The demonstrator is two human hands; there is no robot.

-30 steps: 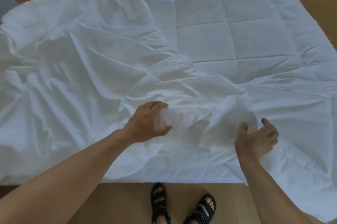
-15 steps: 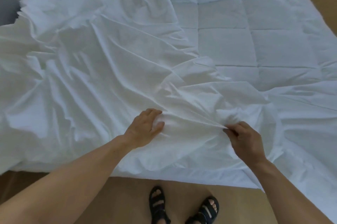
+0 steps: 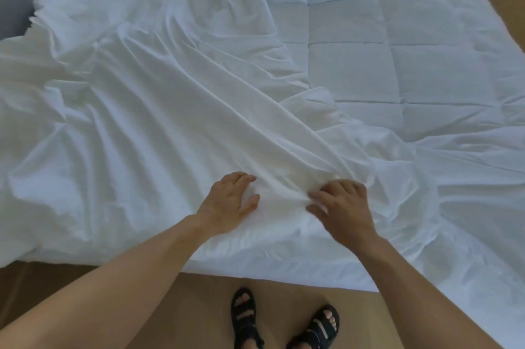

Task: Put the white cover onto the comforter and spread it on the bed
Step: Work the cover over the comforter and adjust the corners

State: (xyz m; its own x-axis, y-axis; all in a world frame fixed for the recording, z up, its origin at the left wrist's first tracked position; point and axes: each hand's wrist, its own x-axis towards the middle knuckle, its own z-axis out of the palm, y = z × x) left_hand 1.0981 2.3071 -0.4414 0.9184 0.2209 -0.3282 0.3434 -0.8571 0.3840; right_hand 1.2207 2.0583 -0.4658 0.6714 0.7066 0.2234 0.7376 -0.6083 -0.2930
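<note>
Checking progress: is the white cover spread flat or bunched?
Bunched: the cover lies wrinkled, gathered between the left hand and right hand, leaving the quilted comforter bare on the right.

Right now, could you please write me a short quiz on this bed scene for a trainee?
1. True or false: the comforter shows bare quilted squares at the far right.
2. Where are the left hand and right hand? A: on the white cover, close together by the near edge. B: on a pillow. C: far apart at two corners.
3. Fill in: the person's feet wear black ____.
Key: 1 true; 2 A; 3 sandals.
</note>
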